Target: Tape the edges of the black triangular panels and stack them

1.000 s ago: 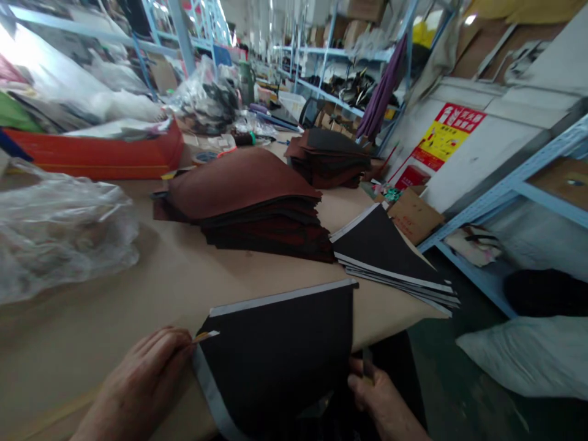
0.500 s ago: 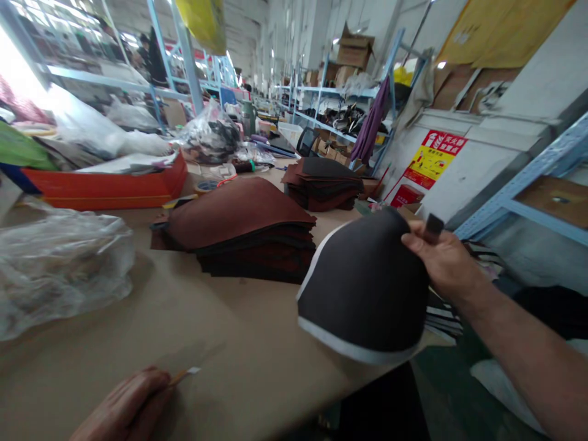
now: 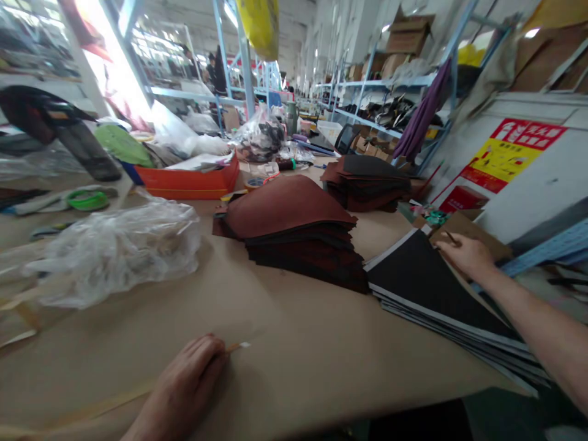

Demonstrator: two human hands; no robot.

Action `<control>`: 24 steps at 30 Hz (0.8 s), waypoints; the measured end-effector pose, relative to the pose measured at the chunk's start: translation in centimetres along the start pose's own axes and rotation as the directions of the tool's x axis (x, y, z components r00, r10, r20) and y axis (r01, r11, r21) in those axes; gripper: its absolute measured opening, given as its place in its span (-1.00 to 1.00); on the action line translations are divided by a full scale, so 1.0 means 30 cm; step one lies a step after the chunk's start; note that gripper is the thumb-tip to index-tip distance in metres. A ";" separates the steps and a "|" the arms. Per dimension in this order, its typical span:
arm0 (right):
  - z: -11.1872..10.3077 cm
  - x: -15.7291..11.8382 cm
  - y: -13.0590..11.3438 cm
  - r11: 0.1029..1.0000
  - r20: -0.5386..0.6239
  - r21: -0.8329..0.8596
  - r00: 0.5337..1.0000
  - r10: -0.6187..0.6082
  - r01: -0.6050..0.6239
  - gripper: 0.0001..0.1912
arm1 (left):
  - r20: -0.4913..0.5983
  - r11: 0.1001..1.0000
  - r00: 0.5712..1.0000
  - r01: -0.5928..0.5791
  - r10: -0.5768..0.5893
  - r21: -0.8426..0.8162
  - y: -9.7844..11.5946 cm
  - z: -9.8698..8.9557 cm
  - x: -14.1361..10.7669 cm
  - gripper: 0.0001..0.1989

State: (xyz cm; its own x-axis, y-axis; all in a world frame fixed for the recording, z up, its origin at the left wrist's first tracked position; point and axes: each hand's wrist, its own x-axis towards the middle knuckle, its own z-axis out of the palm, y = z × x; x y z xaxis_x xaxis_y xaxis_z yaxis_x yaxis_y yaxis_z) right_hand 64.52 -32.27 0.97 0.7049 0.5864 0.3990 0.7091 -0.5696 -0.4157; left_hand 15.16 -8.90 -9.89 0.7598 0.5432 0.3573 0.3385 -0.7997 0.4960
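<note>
Panels (image 3: 432,282), black with pale grey borders, lie stacked on the brown table (image 3: 294,343) at three o'clock, with the person seated at six. Their edges fan out slightly towards four o'clock, near the table's rim.

The right hand (image 3: 466,254) is at the far corner of the stack, its fingers bent and pinching a small dark piece (image 3: 452,239). Whether the fingertips also touch the top panel, I cannot tell. Just behind that hand is a cardboard box (image 3: 487,237).

At seven o'clock, the left hand (image 3: 197,373) rests on the table, fingers curled together, grasping a thin tan stick (image 3: 235,348) with a white tip that points towards three.

A pile of reddish-brown pieces (image 3: 289,211) sits at twelve o'clock, one corner close to the panels. Behind it, towards one, is a smaller brown pile (image 3: 362,184). A crumpled clear plastic bag (image 3: 124,254) lies at ten, a green ring (image 3: 87,199) beyond it, and an orange box (image 3: 188,182) holding papers and bags stands at eleven.
</note>
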 end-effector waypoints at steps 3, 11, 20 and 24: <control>0.112 0.056 -0.212 0.991 0.055 0.021 0.989 -0.134 0.133 -0.75 | 0.029 1.000 0.999 0.013 -0.013 0.025 0.013 -0.004 0.002 -0.82; 0.316 0.137 -0.802 0.670 0.321 -0.202 0.695 -0.644 0.714 -0.63 | 0.059 0.999 0.998 0.033 -0.033 -0.003 0.019 -0.001 -0.003 -0.80; 0.352 0.158 -0.857 0.499 0.483 -0.332 0.598 -0.640 0.801 -0.72 | 0.064 0.998 0.997 0.050 -0.048 -0.027 0.023 -0.001 -0.003 -0.78; 0.349 0.157 -0.866 0.479 0.488 -0.347 0.592 -0.641 0.806 -0.62 | 0.071 0.998 0.996 0.059 -0.057 -0.017 0.028 -0.002 -0.003 -0.77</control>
State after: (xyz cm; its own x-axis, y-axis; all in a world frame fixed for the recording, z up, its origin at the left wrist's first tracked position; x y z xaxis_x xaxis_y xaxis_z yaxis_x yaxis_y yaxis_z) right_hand 49.25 -8.67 5.10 -0.0456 0.9935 0.1040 0.9137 -0.0006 0.4063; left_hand 15.35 -9.60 -9.44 0.7764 0.5687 0.2716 0.3729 -0.7619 0.5296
